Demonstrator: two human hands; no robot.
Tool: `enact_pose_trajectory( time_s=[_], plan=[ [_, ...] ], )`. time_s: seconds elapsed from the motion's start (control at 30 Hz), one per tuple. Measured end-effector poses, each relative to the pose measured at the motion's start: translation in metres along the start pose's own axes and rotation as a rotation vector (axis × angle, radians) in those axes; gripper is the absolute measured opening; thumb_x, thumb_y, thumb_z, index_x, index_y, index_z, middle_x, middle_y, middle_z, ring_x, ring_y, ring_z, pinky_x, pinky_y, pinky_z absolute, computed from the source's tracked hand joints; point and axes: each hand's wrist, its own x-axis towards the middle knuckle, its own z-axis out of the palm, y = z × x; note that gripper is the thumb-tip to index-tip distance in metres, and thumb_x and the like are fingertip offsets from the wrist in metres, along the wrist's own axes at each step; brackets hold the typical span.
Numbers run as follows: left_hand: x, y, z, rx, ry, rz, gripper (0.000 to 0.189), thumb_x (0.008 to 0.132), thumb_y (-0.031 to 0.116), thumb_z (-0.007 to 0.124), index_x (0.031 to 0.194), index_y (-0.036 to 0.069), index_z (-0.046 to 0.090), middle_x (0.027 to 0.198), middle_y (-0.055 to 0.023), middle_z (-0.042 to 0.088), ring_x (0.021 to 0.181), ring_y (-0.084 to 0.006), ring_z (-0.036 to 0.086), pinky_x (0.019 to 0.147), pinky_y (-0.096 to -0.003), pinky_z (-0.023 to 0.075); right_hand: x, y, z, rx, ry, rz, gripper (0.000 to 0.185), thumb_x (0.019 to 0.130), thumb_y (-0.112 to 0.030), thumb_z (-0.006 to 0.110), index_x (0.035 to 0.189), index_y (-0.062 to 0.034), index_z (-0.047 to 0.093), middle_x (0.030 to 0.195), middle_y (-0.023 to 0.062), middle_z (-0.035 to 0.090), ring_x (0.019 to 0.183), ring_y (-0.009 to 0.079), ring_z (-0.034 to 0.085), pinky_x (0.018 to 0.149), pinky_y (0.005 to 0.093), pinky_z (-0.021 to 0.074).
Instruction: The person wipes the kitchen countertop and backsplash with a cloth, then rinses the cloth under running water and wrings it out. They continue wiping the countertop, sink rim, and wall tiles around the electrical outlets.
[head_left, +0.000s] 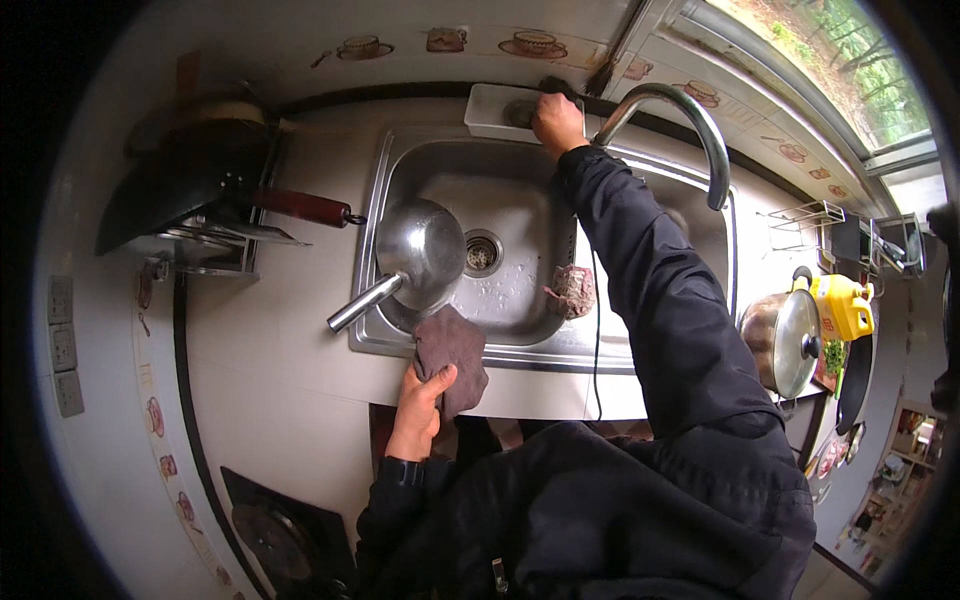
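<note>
My left hand grips a brown cloth at the front edge of the sink, thumb on top. The cloth's upper end lies close to an overturned metal pan, whose handle rests over the left rim of the steel sink. My right hand reaches to the right end of a white plastic tray behind the sink, fingers curled down. A round scouring pad seems to lie in the tray beside it. What the right fingers touch is hidden. A reddish, worn scrubber sits on the sink's right side.
A curved faucet arches over the right basin. Left stands a rack with a wok, its red handle pointing towards the sink. On the right are a lidded pot, a yellow jug and a wire rack.
</note>
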Motion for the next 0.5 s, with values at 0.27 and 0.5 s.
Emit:
enact_pose_trajectory(
  time_s=[0.27, 0.5],
  plan=[
    [0.017, 0.004, 0.016, -0.005, -0.042, -0.027, 0.062, 0.08, 0.018, 0.075, 0.132, -0.003, 0.047, 0.125, -0.0116, 0.057, 0.115, -0.0239, 0.055, 0.1, -0.0374, 0.0412, -0.008, -0.022, -0.043, 0.073, 0.093, -0.177, 0.016, 0.079, -0.011, 0.055, 0.08, -0.0003, 0.068, 0.083, 0.0235, 0.066, 0.081, 0.0434, 0.065, 0.071, 0.047, 0.0535],
    [0.03, 0.004, 0.027, 0.014, -0.122, -0.052, 0.064, 0.081, 0.019, 0.074, 0.133, -0.002, 0.044, 0.125, -0.0124, 0.057, 0.116, -0.0254, 0.055, 0.101, -0.0384, 0.0428, -0.125, 0.001, -0.104, 0.875, -0.009, -0.124, 0.009, 0.081, -0.006, 0.066, 0.084, 0.0023, 0.068, 0.067, 0.0123, 0.067, 0.059, 0.0167, 0.068, 0.055, 0.0293, 0.0525]
  ],
)
